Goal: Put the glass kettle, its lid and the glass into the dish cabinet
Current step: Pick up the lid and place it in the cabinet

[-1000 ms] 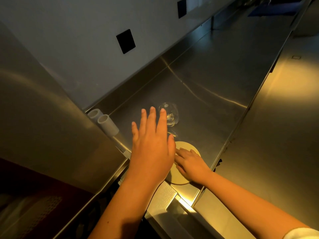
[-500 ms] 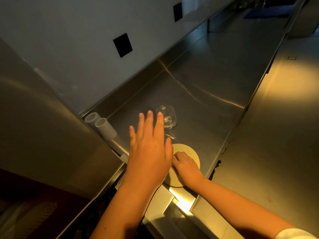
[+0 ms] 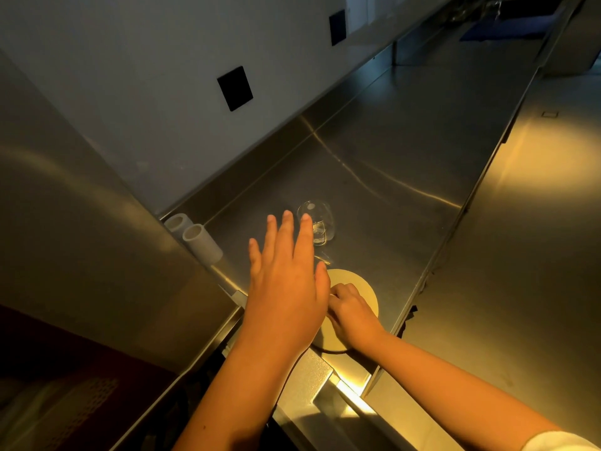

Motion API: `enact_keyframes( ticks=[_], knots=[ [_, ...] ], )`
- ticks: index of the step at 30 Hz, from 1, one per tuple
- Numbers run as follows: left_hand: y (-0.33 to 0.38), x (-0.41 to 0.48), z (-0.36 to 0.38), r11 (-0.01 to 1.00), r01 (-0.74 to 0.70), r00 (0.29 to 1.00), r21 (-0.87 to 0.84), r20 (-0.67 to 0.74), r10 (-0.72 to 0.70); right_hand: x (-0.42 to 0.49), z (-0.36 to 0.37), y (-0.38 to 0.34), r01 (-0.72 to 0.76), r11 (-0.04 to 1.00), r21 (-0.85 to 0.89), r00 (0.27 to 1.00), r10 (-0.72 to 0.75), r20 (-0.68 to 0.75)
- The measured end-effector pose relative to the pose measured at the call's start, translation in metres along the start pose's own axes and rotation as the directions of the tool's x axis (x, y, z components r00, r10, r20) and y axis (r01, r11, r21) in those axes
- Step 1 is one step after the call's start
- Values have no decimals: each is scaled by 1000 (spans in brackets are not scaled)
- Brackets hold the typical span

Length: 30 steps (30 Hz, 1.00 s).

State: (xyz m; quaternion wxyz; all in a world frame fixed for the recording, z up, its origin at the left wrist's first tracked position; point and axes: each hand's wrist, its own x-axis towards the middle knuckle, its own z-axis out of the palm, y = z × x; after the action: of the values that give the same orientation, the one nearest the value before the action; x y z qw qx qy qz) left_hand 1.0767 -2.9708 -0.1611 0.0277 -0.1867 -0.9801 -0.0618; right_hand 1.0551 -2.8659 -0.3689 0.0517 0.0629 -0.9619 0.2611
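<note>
A clear glass kettle (image 3: 320, 219) stands on the steel counter (image 3: 406, 164). My left hand (image 3: 286, 281) hovers flat and open above the counter, its fingertips just short of the kettle's near side and holding nothing. A round pale lid (image 3: 361, 288) lies flat nearer to me. My right hand (image 3: 353, 314) rests on the lid with its fingers curled at the lid's left part; the fingertips are partly hidden behind my left hand. A small glint of glass (image 3: 322, 258) shows between kettle and lid; what it is I cannot tell.
Two grey tubes (image 3: 198, 239) lie against the steel panel (image 3: 81, 239) at the left. A white wall with black square plates (image 3: 234, 87) runs behind the counter. A second steel surface (image 3: 520, 239) lies to the right, past a seam.
My right hand's fingers have curled from flat to bent on the lid. My left hand stays open and has crept slightly toward the kettle.
</note>
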Motion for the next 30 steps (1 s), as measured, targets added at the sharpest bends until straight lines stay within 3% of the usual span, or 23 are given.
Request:
enact_keyframes(
  ticks=[9, 14, 18, 23, 30],
  knots=[
    [-2, -1, -2, 1000, -20, 999, -4, 38, 20, 8, -58, -17, 63, 998, -18, 995, -64, -72],
    [-1, -5, -3, 973, -4, 998, -229, 63, 19, 5, -107, -26, 46, 996, -75, 995, -52, -86],
    [4, -12, -13, 849, -2, 1000, -528, 23, 17, -2, -144, -39, 13, 993, -119, 997, -22, -73],
    [3, -21, -30, 872, -101, 995, -478, -54, 85, -18, -186, -60, -13, 987, -160, 997, 0, -81],
    [-1, -56, -52, 726, -173, 985, -665, -119, 126, -44, -227, -100, -51, 980, -190, 991, 26, -131]
  ],
)
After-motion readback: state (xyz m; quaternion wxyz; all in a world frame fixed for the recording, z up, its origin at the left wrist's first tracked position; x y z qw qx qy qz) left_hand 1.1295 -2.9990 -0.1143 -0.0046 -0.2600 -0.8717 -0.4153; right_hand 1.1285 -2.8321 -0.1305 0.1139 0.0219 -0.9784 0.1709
